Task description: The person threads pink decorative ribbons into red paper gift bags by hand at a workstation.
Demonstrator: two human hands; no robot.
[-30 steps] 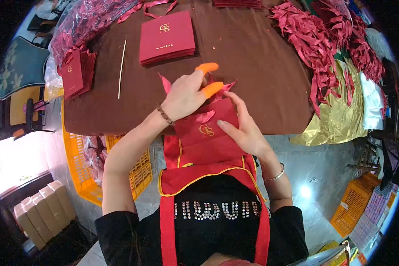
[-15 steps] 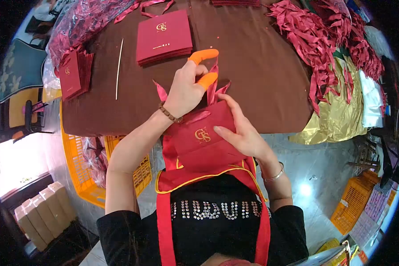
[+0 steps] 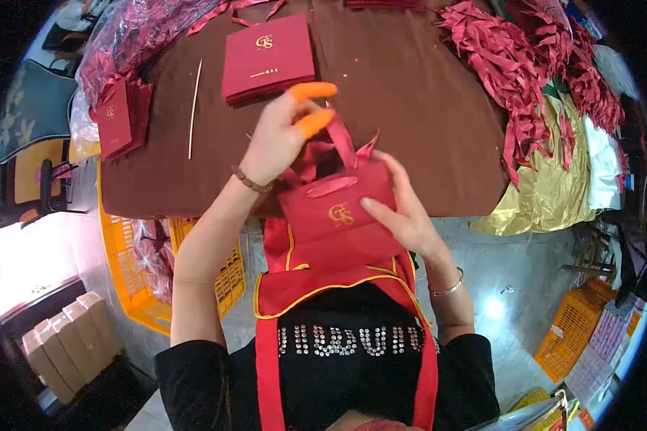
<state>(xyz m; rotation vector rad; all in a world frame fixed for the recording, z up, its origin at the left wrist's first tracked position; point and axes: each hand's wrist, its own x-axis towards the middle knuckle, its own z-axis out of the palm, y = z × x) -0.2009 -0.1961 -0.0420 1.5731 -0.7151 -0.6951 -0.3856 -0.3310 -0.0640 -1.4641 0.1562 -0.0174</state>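
Observation:
My right hand (image 3: 411, 215) grips the right side of a red paper bag (image 3: 341, 219) with a gold logo, thumb on its front. My left hand (image 3: 284, 136), with orange covers on thumb and forefinger, is pinched on a red ribbon (image 3: 341, 140) that rises from the bag's top. More ribbon shows at the bag's upper edge, partly behind my left wrist. The bag hangs over the table's near edge, in front of a red apron (image 3: 338, 287). Beyond my left hand lies a stack of flat red bags (image 3: 269, 57).
A thin pale stick (image 3: 194, 111) and a small red bag bundle (image 3: 122, 118) lie on the brown table (image 3: 410, 129) at the left. Red ribbons (image 3: 492, 79) are heaped at the right over gold foil (image 3: 553, 187). A yellow crate (image 3: 133, 273) stands below the table.
My left hand has moved left and slightly down, with the ribbon drawn along. The bag and my right hand have shifted a little to the right.

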